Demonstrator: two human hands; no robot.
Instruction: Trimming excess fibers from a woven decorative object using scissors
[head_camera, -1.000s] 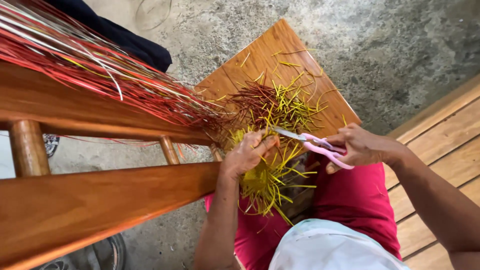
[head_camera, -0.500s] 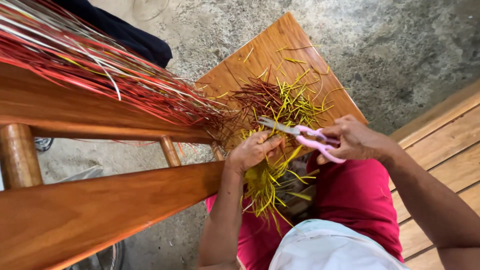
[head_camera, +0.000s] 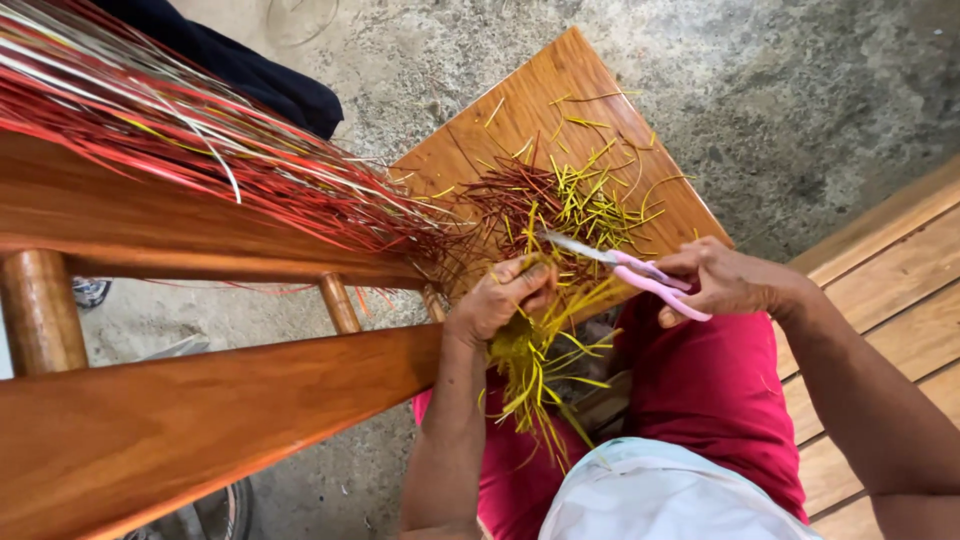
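— Scissors (head_camera: 628, 272), pink-handled: where are they sitting?

— I'm gripping them in my right hand (head_camera: 728, 282), fingers closed through the loops, blades lying nearly level and pointing left toward my left hand (head_camera: 500, 298).

— And the left?

— I'm pinching it shut around a bunch of yellow strands (head_camera: 535, 352), whose loose ends are hanging down over my red lap (head_camera: 715, 385). The blade tips are hovering just above that fist, so the left hand is nearer the strands. Cut bits are lying on the wooden board (head_camera: 545, 95) beyond.
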